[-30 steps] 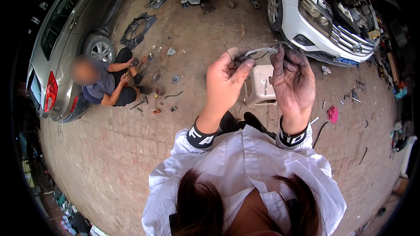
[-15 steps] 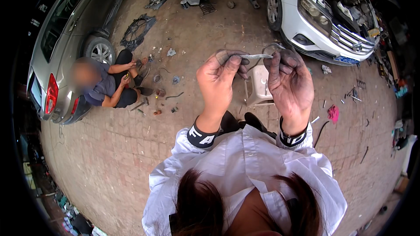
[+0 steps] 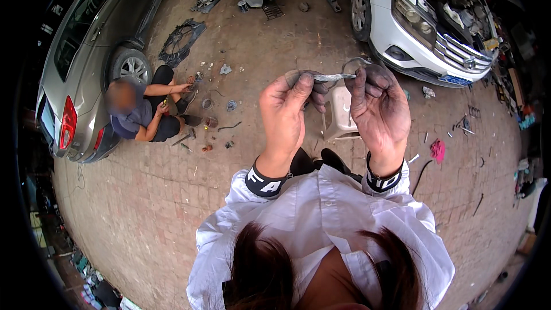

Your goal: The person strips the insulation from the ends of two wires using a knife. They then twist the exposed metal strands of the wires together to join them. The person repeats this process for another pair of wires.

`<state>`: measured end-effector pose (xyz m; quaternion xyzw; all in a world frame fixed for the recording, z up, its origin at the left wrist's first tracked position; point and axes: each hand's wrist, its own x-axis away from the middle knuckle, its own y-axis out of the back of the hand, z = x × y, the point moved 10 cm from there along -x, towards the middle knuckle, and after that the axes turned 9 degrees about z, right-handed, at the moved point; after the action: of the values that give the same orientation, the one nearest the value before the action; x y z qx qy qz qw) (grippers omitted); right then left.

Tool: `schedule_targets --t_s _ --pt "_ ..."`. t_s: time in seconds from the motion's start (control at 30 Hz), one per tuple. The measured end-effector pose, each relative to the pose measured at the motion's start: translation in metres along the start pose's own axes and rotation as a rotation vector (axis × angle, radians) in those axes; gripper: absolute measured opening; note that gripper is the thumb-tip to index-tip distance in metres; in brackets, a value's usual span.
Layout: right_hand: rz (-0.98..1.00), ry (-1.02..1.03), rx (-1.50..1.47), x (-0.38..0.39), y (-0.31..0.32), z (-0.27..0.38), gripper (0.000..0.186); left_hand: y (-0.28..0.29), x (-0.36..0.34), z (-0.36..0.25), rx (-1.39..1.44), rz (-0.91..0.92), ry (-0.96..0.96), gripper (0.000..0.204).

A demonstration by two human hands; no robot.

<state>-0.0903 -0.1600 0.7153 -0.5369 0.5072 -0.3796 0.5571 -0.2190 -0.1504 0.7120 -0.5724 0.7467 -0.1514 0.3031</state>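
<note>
A thin, silvery-grey strip [image 3: 336, 77] stretches between my two raised hands, slightly wavy. My left hand [image 3: 284, 99], its fingertips blackened, pinches one end between thumb and fingers. The other end runs into the fingers of my right hand [image 3: 381, 100], palm turned up and smeared with black grime. A thin grey loop [image 3: 357, 61] arches up behind the right fingers; whether it belongs to the strip I cannot tell. Below and beyond the hands stands a small beige plastic stool [image 3: 342, 116], partly hidden by my right hand.
On the left a person [image 3: 138, 112] sits low beside a grey-brown car [image 3: 86, 80]. At the upper right is a white car [image 3: 379, 0] with its engine bay exposed. A black fan shroud [image 3: 182, 43], a pink cloth [image 3: 437, 150] and small scattered parts lie on the brick floor [image 3: 155, 206].
The strip is bent into more of a wave between my hands, which have hardly moved. The seated person has leaned to the right, with one arm stretched further out.
</note>
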Motion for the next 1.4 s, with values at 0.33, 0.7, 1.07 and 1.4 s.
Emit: schedule_targets --t_s 0.33,0.7,1.07,1.4 --pt "0.083 -0.023 -0.017 -0.003 -0.008 -0.005 0.032 0.0 0.0 -0.002 -0.017 0.028 0.013 0.02" --pt "0.054 0.056 0.107 -0.003 -0.001 0.001 0.032 0.006 0.0 0.007 -0.092 0.074 0.089 0.026" --pt "0.084 0.12 0.21 -0.005 -0.002 0.007 0.033 0.006 0.005 -0.028 -0.838 -0.024 -0.188 0.015" --pt "0.138 0.151 0.303 -0.006 -0.01 0.012 0.036 -0.015 0.009 -0.047 -1.139 -0.041 -0.468 0.013"
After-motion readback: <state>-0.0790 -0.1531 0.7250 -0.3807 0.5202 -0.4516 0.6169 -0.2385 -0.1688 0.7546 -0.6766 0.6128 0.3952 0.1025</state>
